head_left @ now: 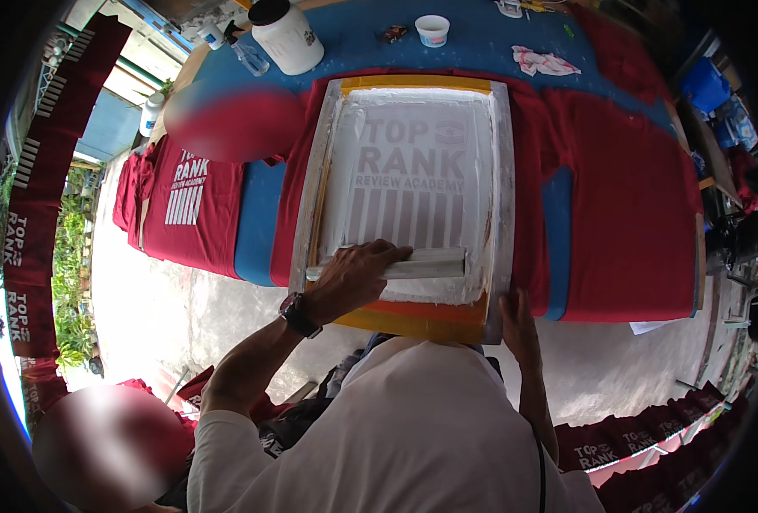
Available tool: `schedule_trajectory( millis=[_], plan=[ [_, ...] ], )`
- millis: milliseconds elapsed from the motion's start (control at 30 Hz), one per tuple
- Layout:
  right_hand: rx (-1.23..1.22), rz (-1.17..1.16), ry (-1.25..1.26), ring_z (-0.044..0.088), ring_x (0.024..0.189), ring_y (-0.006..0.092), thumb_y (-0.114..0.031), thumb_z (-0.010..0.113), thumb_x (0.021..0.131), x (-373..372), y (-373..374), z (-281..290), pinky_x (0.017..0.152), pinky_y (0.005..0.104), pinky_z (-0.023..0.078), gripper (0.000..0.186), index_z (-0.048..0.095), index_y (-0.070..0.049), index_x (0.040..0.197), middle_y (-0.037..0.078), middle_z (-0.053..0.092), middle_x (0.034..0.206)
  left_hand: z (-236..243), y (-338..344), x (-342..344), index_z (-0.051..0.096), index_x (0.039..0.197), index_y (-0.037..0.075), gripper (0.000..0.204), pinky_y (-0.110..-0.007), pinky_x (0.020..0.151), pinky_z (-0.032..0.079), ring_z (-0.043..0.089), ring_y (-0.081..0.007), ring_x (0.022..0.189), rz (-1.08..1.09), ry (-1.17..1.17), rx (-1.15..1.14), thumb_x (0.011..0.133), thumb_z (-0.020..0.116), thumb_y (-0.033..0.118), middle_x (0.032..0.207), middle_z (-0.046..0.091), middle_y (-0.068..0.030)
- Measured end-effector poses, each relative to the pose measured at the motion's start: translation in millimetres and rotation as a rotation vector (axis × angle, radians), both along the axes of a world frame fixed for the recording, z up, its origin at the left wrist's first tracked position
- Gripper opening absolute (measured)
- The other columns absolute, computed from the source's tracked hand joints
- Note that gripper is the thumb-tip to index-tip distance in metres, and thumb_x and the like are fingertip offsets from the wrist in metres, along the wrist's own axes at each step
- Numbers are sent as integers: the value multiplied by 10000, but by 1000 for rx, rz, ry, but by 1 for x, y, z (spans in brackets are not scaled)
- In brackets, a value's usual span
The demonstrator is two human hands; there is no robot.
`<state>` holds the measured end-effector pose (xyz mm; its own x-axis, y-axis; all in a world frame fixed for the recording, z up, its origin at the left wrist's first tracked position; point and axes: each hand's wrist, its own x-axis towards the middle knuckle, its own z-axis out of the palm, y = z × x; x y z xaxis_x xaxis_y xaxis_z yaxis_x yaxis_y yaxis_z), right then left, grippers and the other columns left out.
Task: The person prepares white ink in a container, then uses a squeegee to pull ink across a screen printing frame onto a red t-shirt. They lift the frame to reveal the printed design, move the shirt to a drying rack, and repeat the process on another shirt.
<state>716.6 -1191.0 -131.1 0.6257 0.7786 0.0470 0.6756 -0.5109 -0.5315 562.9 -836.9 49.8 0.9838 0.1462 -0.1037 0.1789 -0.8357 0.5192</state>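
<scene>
A screen printing frame (500, 171) lies over a dark red shirt on the blue table. Its mesh (396, 111) carries a stencil of block letters and stripes, with white ink smeared around the borders. My left hand (355, 272), with a black watch on the wrist, is closed over a squeegee (430, 264) that rests across the mesh near the frame's close end. At the lower right corner, my right hand (520, 325) grips the frame's outer side, its fingertips partly hidden by the edge.
More red shirts lie on the table: a printed one (195, 192) at left, a plain one (627, 205) at right. Along the far side are a white tub (287, 38), a spray bottle (249, 56), a small cup (432, 32) and a stained rag (543, 61). Printed shirts (32, 248) hang at left.
</scene>
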Motion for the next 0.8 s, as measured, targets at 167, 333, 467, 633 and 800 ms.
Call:
schedule_trajectory(
  millis=[167,333,467,633,800],
  plan=[
    [78,-388,888,514,1448,535,-228,687,1069,-22,18,67,1129,555,510,814,196,-109,1707,404,412,1609,12,-31,-17,684,1423,126,609,-454,981,602,732,-330,1146,-15,-16,97,834,758,-11,1279,723,-121],
    [198,-170,554,538,1416,559,-244,850,948,-45,34,99,1084,597,544,1164,13,-50,1732,431,425,1581,-5,-64,-46,638,1477,120,683,-466,1045,541,680,-322,1221,-8,102,135,811,721,-2,1320,671,-123],
    [128,-197,697,528,1439,537,-212,843,942,-45,39,93,1116,571,530,1206,-58,-56,1729,416,397,1618,-31,-69,-51,601,1510,134,713,-462,1072,493,635,-295,1289,-17,29,217,817,692,-5,1357,620,-117],
    [154,-193,719,549,1414,546,-189,841,925,-41,45,88,1109,548,551,1247,-108,-67,1725,408,396,1629,-56,-48,-29,594,1477,144,667,-469,1052,492,626,-292,1299,-47,-73,344,831,695,13,1328,613,-116],
    [146,-213,699,612,1350,531,-214,917,860,-40,45,84,1062,533,576,1296,-36,37,1702,431,497,1531,-84,25,50,625,1412,132,641,-455,1032,499,662,-272,1201,-14,-211,371,812,679,-88,1231,644,-86]
  ],
)
